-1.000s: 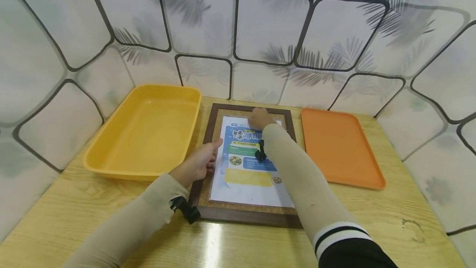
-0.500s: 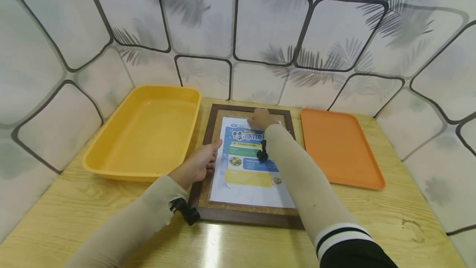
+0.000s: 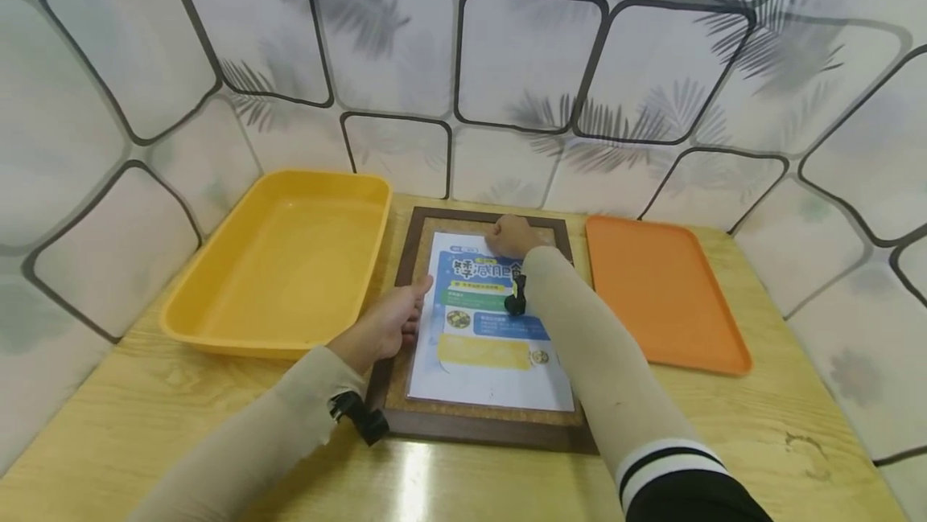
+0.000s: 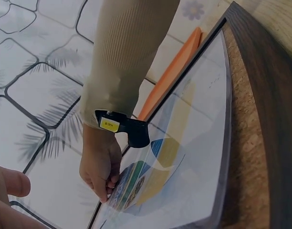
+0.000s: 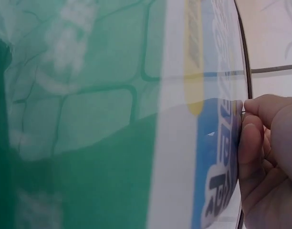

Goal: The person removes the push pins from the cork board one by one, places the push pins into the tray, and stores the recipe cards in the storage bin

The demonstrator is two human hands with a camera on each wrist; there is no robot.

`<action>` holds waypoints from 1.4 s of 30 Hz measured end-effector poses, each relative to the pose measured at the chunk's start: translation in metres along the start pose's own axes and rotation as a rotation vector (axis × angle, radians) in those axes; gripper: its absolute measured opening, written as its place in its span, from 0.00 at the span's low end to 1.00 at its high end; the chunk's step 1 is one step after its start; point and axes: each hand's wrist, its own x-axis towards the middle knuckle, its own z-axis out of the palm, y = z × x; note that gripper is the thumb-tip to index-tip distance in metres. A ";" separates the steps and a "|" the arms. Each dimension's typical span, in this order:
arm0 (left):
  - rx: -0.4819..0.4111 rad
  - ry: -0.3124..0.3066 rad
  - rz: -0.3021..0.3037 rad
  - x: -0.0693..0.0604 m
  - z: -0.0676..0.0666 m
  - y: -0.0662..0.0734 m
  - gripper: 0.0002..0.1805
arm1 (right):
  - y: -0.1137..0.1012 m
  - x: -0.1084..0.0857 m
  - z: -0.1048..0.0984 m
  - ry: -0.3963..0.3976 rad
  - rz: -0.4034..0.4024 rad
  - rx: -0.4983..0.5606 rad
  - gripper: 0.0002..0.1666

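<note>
A cork board [image 3: 398, 377] with a dark brown wooden frame lies on the table in the head view. On it is a glossy printed sheet [image 3: 492, 385] with blue, green and yellow blocks. My right hand [image 3: 511, 237] is at the sheet's top edge. In the right wrist view its fingertips pinch a small pin [image 5: 245, 112], of which only a thin dark line shows; the rest is hidden by the fingers. My left hand [image 3: 384, 322] rests at the board's left side, thumb along the sheet's left edge, fingers loosely bent and holding nothing.
A deep yellow tray [image 3: 271, 339] stands left of the board, close to my left forearm. To the right lies a flat orange tray [image 3: 662, 289]. A patterned wall [image 3: 507, 160] rises behind the wooden table [image 3: 217, 425].
The head view has tilted up a touch. My right hand has shifted very slightly to the right at the sheet's top edge. The left hand, board and trays stay put.
</note>
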 end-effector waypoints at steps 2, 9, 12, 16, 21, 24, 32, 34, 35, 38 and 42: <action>0.003 -0.003 -0.001 -0.001 0.000 -0.001 0.32 | 0.002 0.000 0.002 -0.001 -0.001 0.011 0.20; 0.006 -0.015 -0.006 0.000 0.001 -0.001 0.33 | 0.001 0.004 0.001 -0.034 -0.030 -0.031 0.23; 0.006 -0.012 -0.005 0.001 0.001 0.000 0.33 | -0.003 0.005 -0.002 -0.065 -0.035 -0.046 0.25; 0.012 -0.004 -0.003 0.002 0.000 0.001 0.34 | -0.004 0.004 -0.004 -0.084 -0.048 -0.047 0.25; 0.013 -0.004 -0.005 0.002 0.000 0.002 0.33 | -0.001 0.002 -0.004 -0.094 -0.040 0.055 0.24; 0.013 -0.007 -0.002 0.001 0.001 0.001 0.33 | 0.003 0.002 -0.003 -0.097 -0.035 0.090 0.24; 0.019 -0.023 -0.004 0.003 0.002 -0.003 0.33 | 0.006 -0.002 -0.006 -0.084 0.046 0.130 0.26; 0.021 -0.026 -0.005 0.003 0.002 -0.003 0.33 | 0.004 -0.004 -0.008 -0.095 0.070 0.170 0.26; 0.019 -0.024 -0.007 0.003 0.002 -0.003 0.33 | 0.003 -0.004 -0.008 -0.100 0.084 0.187 0.26; 0.015 -0.016 -0.015 0.003 0.002 -0.002 0.33 | 0.000 -0.003 -0.008 -0.104 0.128 0.247 0.25; 0.014 -0.009 -0.018 0.004 0.001 -0.001 0.33 | -0.002 0.000 -0.005 -0.120 0.187 0.433 0.22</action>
